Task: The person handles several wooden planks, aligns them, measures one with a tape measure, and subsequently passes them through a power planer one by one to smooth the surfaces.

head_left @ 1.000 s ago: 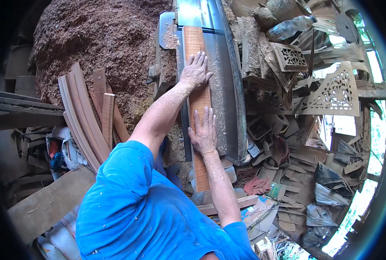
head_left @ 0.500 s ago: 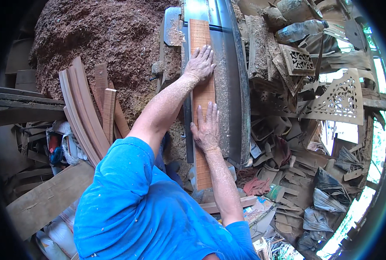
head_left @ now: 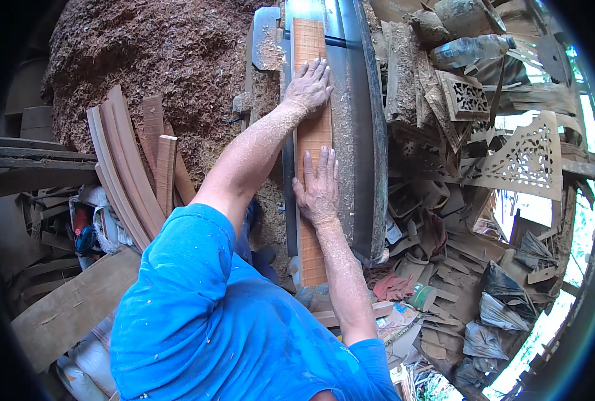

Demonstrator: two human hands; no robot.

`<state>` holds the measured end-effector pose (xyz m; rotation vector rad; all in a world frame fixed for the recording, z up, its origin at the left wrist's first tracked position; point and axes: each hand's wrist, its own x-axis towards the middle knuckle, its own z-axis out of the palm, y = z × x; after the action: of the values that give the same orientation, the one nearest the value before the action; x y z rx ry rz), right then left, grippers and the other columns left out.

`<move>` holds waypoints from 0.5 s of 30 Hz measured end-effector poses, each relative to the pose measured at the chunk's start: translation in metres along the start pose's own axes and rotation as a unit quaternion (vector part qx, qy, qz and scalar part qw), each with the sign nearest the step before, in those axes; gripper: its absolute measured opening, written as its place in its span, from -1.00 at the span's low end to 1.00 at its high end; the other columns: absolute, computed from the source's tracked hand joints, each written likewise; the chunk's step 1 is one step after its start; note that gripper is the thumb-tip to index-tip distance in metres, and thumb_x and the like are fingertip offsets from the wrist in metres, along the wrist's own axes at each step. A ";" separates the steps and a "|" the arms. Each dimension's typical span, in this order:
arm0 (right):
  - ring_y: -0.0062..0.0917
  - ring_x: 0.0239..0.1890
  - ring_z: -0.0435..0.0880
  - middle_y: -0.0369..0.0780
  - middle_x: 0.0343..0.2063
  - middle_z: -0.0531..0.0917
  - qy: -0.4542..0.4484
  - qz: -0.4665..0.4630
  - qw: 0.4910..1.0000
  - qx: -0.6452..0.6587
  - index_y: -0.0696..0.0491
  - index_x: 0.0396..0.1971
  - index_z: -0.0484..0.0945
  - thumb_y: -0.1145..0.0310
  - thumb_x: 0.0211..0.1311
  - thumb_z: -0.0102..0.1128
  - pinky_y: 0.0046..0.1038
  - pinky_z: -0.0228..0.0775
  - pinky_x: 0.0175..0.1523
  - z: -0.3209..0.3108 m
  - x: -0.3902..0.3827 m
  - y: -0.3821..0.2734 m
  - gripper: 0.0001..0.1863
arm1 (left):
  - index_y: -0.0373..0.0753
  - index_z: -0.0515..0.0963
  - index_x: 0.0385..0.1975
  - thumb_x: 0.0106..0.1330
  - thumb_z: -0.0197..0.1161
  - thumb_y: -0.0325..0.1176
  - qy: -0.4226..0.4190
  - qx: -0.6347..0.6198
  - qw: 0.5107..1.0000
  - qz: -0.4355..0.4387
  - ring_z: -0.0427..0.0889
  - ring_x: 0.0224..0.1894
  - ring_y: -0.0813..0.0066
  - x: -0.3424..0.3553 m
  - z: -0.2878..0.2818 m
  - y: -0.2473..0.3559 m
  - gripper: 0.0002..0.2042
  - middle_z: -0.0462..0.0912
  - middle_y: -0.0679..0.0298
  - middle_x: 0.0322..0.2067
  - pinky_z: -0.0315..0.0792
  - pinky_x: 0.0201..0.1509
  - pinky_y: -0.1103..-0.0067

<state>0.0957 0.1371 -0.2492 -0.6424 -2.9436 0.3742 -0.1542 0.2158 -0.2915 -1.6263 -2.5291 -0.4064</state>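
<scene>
A long reddish-brown wooden board point(head_left: 312, 137) lies lengthwise on the metal bed point(head_left: 351, 147) of a jointer-like machine dusted with shavings. My left hand point(head_left: 309, 87) rests palm down on the board's far part, fingers extended, thumb to the right. Closer to me, my right hand point(head_left: 319, 190) presses flat on the same board with its fingers pointing away. Neither hand is wrapped round anything. Sawdust coats both forearms. The near end of the board reaches past the bed's near edge, and its underside is hidden.
A big heap of wood shavings point(head_left: 144, 53) rises at the left. Curved wooden pieces point(head_left: 127, 170) lean beside it, above a wide plank point(head_left: 77, 307). On the right are carved fretwork panels point(head_left: 525, 157), a plastic bottle point(head_left: 472, 52), a red cloth point(head_left: 392, 287) and scattered offcuts.
The board has slid a little away from me along the machine bed. Both hands have moved forward with it, staying flat on top.
</scene>
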 end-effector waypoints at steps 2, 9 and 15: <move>0.17 0.50 -0.02 0.23 0.45 0.03 0.014 -0.002 1.000 -0.002 0.10 0.40 0.27 0.10 0.29 0.19 0.08 -0.15 0.53 0.001 0.005 0.000 -0.26 | -0.38 0.18 0.42 0.54 -0.21 -0.09 -0.010 -0.006 1.000 0.000 -0.02 0.56 0.16 0.004 0.000 -0.003 -0.41 0.11 0.00 0.48 -0.19 0.60 0.22; 0.17 0.49 -0.01 0.23 0.44 0.04 0.019 -0.003 1.000 -0.005 0.13 0.38 0.31 0.11 0.32 0.17 0.09 -0.14 0.52 0.007 0.024 0.004 -0.31 | -0.37 0.17 0.42 0.54 -0.23 -0.08 -0.006 -0.003 1.000 -0.002 -0.02 0.56 0.17 0.020 0.003 -0.015 -0.41 0.11 0.02 0.48 -0.20 0.61 0.24; 0.17 0.49 -0.01 0.23 0.44 0.04 0.021 -0.007 1.000 -0.002 0.14 0.37 0.31 0.12 0.33 0.15 0.09 -0.15 0.52 0.007 0.036 0.005 -0.32 | -0.36 0.19 0.42 0.54 -0.22 -0.05 0.004 0.013 1.000 0.000 -0.01 0.56 0.16 0.031 0.009 -0.023 -0.40 0.13 0.03 0.48 -0.19 0.60 0.25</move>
<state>0.0637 0.1554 -0.2556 -0.6225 -2.9088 0.3482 -0.1874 0.2365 -0.2962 -1.6133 -2.5167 -0.3775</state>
